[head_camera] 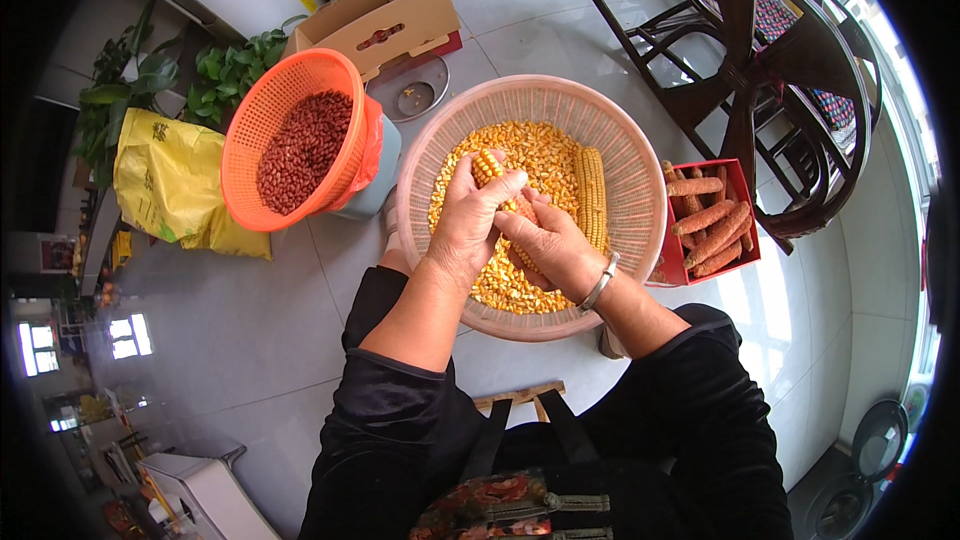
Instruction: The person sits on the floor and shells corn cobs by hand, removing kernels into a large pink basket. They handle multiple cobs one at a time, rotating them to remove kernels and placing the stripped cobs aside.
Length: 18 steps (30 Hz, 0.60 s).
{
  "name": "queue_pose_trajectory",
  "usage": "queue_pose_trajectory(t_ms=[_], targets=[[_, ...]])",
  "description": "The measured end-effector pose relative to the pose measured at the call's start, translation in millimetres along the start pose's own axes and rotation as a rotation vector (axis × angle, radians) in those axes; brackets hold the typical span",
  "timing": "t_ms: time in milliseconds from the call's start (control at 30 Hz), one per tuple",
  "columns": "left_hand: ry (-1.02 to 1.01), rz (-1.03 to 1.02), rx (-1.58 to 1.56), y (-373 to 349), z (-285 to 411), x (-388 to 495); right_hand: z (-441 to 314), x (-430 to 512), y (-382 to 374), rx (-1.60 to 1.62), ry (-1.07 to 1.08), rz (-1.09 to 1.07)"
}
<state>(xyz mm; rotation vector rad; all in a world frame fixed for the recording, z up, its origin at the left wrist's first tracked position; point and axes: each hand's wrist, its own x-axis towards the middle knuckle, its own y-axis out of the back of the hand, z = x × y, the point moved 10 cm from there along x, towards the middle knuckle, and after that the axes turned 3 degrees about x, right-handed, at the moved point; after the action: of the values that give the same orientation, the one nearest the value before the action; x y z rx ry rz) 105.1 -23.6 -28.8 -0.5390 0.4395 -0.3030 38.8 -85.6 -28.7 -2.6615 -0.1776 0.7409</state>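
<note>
Over a large pink plastic basket (637, 165) both my hands hold a partly shelled corn cob (488, 167). My left hand (472, 206) grips its yellow end, thumb across the kernels. My right hand (551, 244), with a silver bangle at the wrist, is closed around the lower part; a bare reddish stretch of cob shows between the hands. What lies under the right palm is partly hidden. Loose yellow corn kernels (517, 136) cover the basket's bottom. Whole corn cobs (592, 195) lie side by side at its right wall.
Bare cobs (705, 217) fill a red box (752, 240) right of the basket. An orange basket (240, 127) of dark red beans (307, 150) stands left, by a yellow bag (169, 187). Behind are a cardboard box (390, 22) and a metal dish (431, 94); a dark chair (739, 75) stands upper right.
</note>
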Motion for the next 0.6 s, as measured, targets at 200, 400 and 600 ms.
queue_pose_trajectory(t_ms=[200,400,600], targets=[[0.032,-0.041,-0.11,1,5,5,1,0,-4,0.077,-0.021,-0.032],[0.054,0.012,0.011,12,-4,10,10,-3,-2,0.035,-0.069,0.059],[-0.008,0.093,-0.029,17,-8,12,4,-5,-3,-0.021,0.005,0.109]])
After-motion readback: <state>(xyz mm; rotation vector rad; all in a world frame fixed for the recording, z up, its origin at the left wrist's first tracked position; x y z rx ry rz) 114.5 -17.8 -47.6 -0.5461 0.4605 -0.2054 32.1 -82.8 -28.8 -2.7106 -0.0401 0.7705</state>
